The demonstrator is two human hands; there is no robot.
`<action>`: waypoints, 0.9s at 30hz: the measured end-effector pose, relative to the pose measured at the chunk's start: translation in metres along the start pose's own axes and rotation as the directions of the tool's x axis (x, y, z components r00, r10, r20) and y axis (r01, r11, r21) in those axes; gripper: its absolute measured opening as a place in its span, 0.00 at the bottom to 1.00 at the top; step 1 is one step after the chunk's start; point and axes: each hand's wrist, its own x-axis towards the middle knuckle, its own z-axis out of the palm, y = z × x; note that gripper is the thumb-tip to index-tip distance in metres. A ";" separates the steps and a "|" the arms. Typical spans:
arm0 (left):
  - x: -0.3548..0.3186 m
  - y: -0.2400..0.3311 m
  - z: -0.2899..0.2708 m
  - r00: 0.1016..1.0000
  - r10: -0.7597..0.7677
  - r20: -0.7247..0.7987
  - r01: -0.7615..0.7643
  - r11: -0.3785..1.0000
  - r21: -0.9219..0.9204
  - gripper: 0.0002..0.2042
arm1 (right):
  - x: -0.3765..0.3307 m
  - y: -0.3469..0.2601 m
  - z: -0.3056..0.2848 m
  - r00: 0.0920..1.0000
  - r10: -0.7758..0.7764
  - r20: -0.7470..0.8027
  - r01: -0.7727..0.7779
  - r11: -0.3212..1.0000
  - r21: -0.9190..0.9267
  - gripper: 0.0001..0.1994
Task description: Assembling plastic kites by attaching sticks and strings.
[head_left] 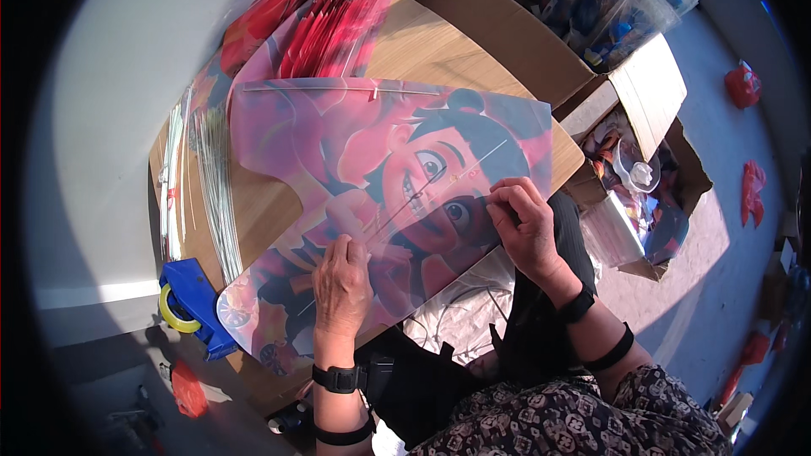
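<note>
A large printed sheet with a cartoon character in pink and dark tones, cut in a curved outline like a kite sail, lies across the wooden table and reaches over its near edge. A thin white rod runs along its far edge, with a small white tab on it. My left hand rests on the sheet's near middle, fingers pinched; a thin dark line runs from its fingertips toward the sheet's centre. At the sheet's right edge my right hand has thumb and forefinger pinched; what they hold is too small to make out.
Bundled white rods lie on the table's left side, by a blue tape dispenser. Red folded sheets are stacked at the far left. Cardboard boxes and clear plastic bags stand beyond and right; red bags lie on the floor.
</note>
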 end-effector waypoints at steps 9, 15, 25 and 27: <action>0.000 0.005 0.002 1.000 -0.022 0.003 0.022 0.999 0.040 0.05 | 0.036 0.015 0.006 0.986 -0.142 0.084 0.153 0.979 -0.138 0.10; 0.000 0.003 -0.005 0.998 -0.055 0.005 0.055 0.998 0.033 0.04 | 0.048 0.024 0.018 0.954 -0.267 0.134 0.290 0.935 -0.203 0.06; 0.020 0.011 0.009 0.999 -0.004 -0.036 0.003 0.999 -0.039 0.03 | 0.049 0.025 0.023 0.972 -0.203 0.119 0.226 0.944 -0.239 0.06; 0.029 0.021 0.012 1.000 -0.008 0.001 0.008 0.997 -0.075 0.04 | 0.050 0.025 0.022 0.973 -0.197 0.119 0.220 0.947 -0.236 0.05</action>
